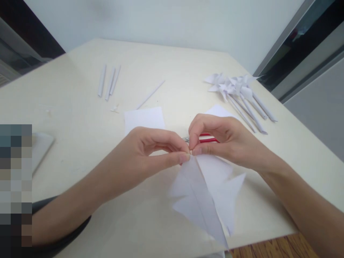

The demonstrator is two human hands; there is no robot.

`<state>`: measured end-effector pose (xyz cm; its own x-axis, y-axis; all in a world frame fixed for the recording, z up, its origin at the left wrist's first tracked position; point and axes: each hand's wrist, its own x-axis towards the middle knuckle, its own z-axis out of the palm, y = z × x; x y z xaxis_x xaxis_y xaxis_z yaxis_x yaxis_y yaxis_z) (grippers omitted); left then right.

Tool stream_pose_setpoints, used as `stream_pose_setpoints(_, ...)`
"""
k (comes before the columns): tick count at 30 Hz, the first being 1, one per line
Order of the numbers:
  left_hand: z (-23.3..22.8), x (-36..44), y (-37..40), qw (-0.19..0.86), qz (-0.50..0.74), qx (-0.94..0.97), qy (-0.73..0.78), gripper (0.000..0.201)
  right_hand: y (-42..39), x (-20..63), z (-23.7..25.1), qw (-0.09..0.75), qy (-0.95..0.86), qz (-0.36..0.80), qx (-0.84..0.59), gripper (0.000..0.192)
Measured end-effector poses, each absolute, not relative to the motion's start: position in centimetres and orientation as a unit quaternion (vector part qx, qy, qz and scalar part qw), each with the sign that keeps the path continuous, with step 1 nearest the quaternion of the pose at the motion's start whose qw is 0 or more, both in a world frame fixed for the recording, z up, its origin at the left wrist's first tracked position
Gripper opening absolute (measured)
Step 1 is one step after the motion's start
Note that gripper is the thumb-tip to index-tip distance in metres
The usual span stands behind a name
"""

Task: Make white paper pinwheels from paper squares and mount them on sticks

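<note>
Head view:

- The left hand [150, 150] pinched the top corner of a folded paper [204, 193] between thumb and forefinger, the other fingers curled in.
- The right hand [220, 139] met it at the same spot, thumb and forefinger tips closed on the same paper corner, touching the left fingertips.
- The paper was white, cut into pointed flaps, and hung from that pinch toward the near edge of the table [80, 118], its tips spreading out left, right and near.
- Just behind the hands lay scissors [206, 139] with red handles, mostly hidden by the right hand.
- A flat white sheet [143, 120] lay on the table just beyond the left hand; another sheet [219, 111] showed beyond the right hand.
- At far right lay a pile of finished pinwheels [236, 89], their rolled stems pointing toward the near right.
- At far left lay three rolled sticks [109, 82] side by side, with a fourth stick [150, 95] lying slanted apart from them, nearer the middle.
- A small scrap [115, 108] lay near the three sticks.
- At the left edge lay a grey pad [41, 147], partly cut off by a blurred patch.
- Wood floor [268, 249] showed past the near right corner of the table.
</note>
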<state>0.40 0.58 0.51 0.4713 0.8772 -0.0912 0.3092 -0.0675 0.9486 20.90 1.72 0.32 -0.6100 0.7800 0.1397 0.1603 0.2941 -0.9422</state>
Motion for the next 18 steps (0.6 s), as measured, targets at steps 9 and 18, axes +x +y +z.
stream_pose_setpoints(9,-0.21,0.68,0.35,0.653,0.254,0.590,0.401,0.011,1.39,20.40,0.06,0.319,-0.813,0.437,-0.214,0.010)
stream_pose_setpoints(18,-0.30,0.25,0.32,0.518,0.295,0.677,0.432,0.011,1.03,20.49,0.31,0.296,-0.860,0.296,-0.291,0.009)
